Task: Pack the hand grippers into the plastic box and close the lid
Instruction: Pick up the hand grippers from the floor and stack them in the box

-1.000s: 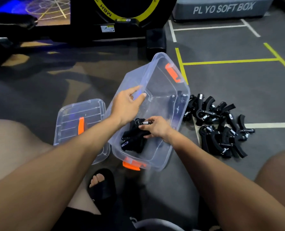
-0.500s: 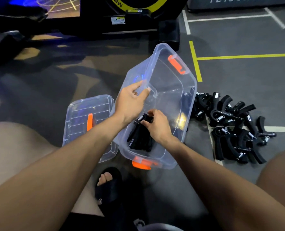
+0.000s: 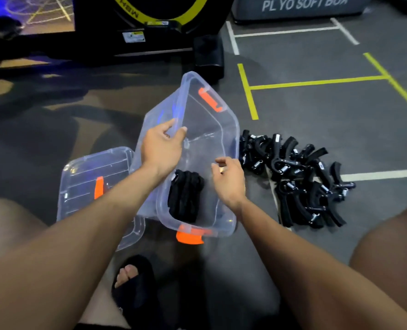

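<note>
Floor: grey gym floor (image 3: pixel 316 129) with yellow and white tape lines; dark equipment and a padded box lettered "PL YO SOFT BOX" (image 3: pixel 300 5) run along the top of the frame.
Plastic box: clear plastic box (image 3: pixel 212 129) at centre frame, tipped up on its near end, with orange latches at the far and near ends.
Packed grippers: a few black hand grippers (image 3: pixel 185 196) lie bunched in the box's lower, near part.
Loose pile: the remaining hand grippers (image 3: pixel 300 177) lie in a heap on the floor, just right of the box.
Lid: clear lid (image 3: pixel 90 177) with an orange clip, on the floor at lower left, partly under the box.
Left hand: left hand (image 3: pixel 162 146) grips the box's left rim, thumb and fingers curled over the edge.
Right hand: right hand (image 3: pixel 228 179) hovers over the box's right side, fingers loosely curled, holding nothing.
Risk: the tilt rests on one grip; if it slips, I judge the box could drop or the packed grippers slide and spill.
Hard to tell: the count of grippers, packed or loose, is unclear; their black shapes merge. Lid's right edge is hidden by the box and forearm.
</note>
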